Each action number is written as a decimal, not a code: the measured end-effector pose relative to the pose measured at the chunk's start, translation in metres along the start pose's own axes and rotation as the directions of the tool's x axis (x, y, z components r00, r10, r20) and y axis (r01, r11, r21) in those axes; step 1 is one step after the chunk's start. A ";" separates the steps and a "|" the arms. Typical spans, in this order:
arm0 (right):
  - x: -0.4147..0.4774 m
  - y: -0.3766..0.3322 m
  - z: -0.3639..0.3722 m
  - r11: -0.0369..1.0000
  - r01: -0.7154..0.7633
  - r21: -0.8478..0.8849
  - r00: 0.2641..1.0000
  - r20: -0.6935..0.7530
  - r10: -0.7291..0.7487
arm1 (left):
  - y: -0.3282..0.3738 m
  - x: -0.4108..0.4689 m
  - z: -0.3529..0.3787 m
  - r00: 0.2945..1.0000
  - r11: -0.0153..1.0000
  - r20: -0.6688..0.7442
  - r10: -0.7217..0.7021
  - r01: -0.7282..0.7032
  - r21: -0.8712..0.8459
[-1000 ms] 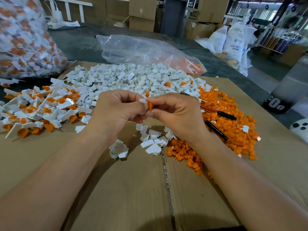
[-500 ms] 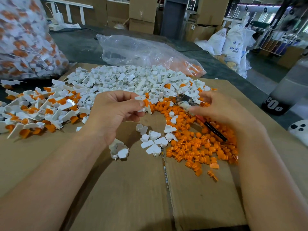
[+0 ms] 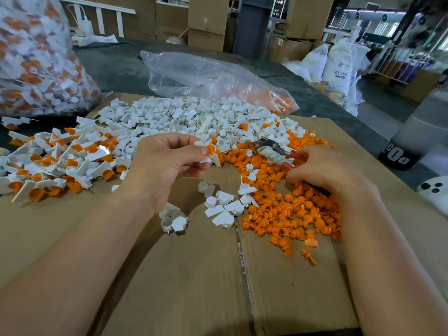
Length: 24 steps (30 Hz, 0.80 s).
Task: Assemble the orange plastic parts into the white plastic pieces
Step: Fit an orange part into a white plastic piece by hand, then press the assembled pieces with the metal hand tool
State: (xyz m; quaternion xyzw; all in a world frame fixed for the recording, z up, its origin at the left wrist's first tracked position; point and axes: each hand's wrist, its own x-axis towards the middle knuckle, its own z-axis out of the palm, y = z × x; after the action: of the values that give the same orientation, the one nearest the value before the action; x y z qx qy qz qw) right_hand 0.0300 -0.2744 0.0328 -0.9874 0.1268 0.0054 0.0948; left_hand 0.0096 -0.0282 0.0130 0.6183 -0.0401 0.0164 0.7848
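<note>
Orange plastic part (image 3: 210, 149), seated in a white piece (image 3: 206, 160), is pinched by the left hand (image 3: 167, 166). At three o'clock from it, the right hand (image 3: 320, 168) lies curled on the orange pile (image 3: 291, 214); its hold cannot be told.

Blurred bag (image 3: 36, 57), cut off left.

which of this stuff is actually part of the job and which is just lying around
Job: left hand pinching an assembled piece; right hand on the orange parts; white pieces; finished pile.
Lying about: red-handled tool; white sacks; cardboard boxes.
</note>
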 end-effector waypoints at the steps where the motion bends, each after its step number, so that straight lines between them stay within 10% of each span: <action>1: -0.001 -0.001 -0.001 1.000 0.007 0.017 0.999 -0.043 -0.006 | 0.000 0.000 0.000 1.000 1.000 -0.001 -0.002 0.002 -0.011; 16: -0.030 -0.042 0.005 0.895 0.445 0.003 0.803 -0.445 -0.398 | 0.001 0.003 -0.001 0.997 0.999 -0.082 -0.004 0.000 -0.050; 24: -0.035 -0.055 0.019 0.847 0.531 -0.024 0.795 -0.332 -0.507 | -0.002 0.007 0.000 0.983 0.998 -0.179 0.029 -0.038 -0.048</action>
State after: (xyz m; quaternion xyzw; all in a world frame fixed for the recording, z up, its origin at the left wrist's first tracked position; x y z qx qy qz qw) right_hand 0.0101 -0.2098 0.0252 -0.9671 -0.1348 -0.1886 0.1051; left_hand 0.0166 -0.0288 0.0116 0.5932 0.0192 0.0838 0.8004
